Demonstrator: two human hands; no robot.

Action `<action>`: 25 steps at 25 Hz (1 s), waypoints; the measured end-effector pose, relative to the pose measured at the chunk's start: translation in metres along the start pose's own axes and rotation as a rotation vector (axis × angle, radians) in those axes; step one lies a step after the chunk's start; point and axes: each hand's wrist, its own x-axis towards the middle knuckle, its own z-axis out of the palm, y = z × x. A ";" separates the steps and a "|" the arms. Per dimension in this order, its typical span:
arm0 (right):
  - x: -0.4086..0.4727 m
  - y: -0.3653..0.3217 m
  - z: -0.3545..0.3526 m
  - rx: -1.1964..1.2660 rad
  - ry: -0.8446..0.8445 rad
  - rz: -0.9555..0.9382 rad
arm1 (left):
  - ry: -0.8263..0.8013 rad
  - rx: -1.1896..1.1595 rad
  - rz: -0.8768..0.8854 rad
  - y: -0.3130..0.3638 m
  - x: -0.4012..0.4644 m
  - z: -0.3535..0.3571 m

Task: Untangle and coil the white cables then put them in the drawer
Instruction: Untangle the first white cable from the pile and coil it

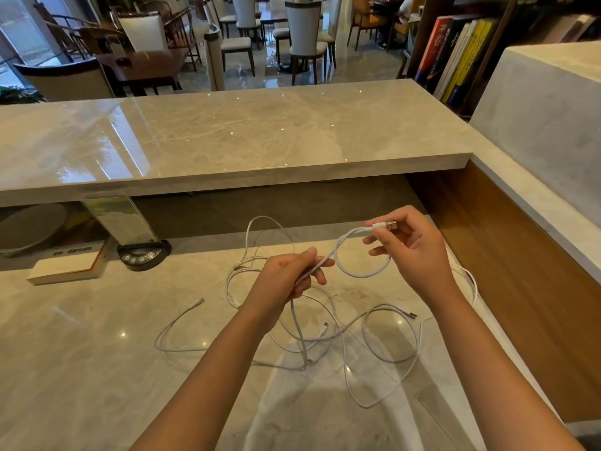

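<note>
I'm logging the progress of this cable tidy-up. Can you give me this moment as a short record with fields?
surface: marble desk
right hand: pinches the USB plug of a white cable
left hand: grips the same cable further along
loop: one small loop hangs between the hands
loose cables: lie tangled on the desk
drawer: not in view
nearby: dark round device, book

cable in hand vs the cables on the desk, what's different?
The held cable is lifted, pinched by the left hand and right hand; the loose cables lie on the desk. The held cable forms one small loop; the loose cables sprawl, crossing each other. All are white.
</note>
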 end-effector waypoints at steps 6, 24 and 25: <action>0.004 0.003 0.001 -0.351 0.029 -0.130 | -0.085 -0.164 -0.132 0.010 0.012 0.006; 0.008 -0.012 0.001 -0.094 -0.508 0.413 | -0.357 -0.126 -0.145 0.002 0.011 -0.010; 0.008 -0.013 0.000 -0.080 -0.532 0.426 | -0.363 -0.107 -0.158 0.003 0.011 -0.010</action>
